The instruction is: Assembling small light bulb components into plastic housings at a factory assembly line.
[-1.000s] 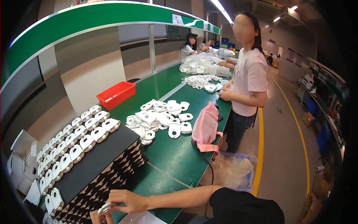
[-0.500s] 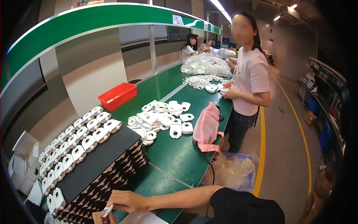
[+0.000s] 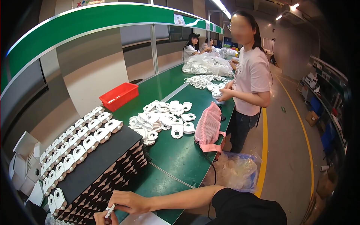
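Observation:
Low in the picture, a small white plastic part (image 3: 110, 210) is pinched between my two hands. My right hand (image 3: 131, 201) grips its upper end with bent fingers. My left hand (image 3: 100, 218), cut off by the lower edge, closes on its lower side; something dark shows there, too small to name. Left of my hands rises a tall stack of black trays (image 3: 108, 148). Rows of white plastic parts with round holes (image 3: 78, 153) lie on its top tray. Beyond the stack is a loose pile of similar white parts (image 3: 165, 118) on the green table.
A red bin (image 3: 119, 96) stands behind the stack. The pink mesh bag (image 3: 208, 125) lies at the table's right edge, above a clear plastic bag (image 3: 240, 170). Across the table, a co-worker (image 3: 251, 75) holds white parts. More parts and people are farther back.
The co-worker's hands have come a little closer, with white parts now more plainly in them. My hands stay nearly in place, with the white part tilted slightly more upright.

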A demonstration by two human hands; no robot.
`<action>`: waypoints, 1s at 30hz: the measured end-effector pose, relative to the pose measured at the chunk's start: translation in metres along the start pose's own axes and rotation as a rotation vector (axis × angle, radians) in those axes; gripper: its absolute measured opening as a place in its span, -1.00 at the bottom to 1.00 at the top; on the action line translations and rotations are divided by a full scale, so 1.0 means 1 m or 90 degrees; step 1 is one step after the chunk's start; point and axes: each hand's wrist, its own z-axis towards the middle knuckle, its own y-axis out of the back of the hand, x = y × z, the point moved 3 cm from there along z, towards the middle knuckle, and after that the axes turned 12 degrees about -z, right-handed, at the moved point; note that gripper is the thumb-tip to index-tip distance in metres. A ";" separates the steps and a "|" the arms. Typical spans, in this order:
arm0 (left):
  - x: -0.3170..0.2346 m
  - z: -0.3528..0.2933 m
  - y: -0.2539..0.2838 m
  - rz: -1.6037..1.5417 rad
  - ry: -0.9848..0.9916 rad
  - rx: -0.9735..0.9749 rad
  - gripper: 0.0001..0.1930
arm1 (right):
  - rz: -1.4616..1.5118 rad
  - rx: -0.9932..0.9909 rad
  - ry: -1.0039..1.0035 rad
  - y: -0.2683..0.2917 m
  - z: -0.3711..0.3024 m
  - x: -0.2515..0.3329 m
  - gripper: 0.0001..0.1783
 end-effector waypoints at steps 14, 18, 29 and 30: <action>-0.005 0.000 0.002 0.042 -0.020 0.036 -0.94 | -0.016 -0.001 -0.018 -0.001 -0.002 -0.004 -0.80; -0.005 0.000 0.002 0.098 -0.048 0.064 -0.95 | -0.023 0.000 -0.019 0.002 -0.001 -0.001 -0.81; -0.009 0.000 0.003 0.104 -0.035 0.072 -0.88 | -0.021 -0.012 -0.015 0.003 -0.001 -0.001 -0.80; -0.010 0.000 0.003 0.101 -0.049 0.070 -0.88 | -0.025 -0.010 -0.012 0.002 -0.001 -0.001 -0.80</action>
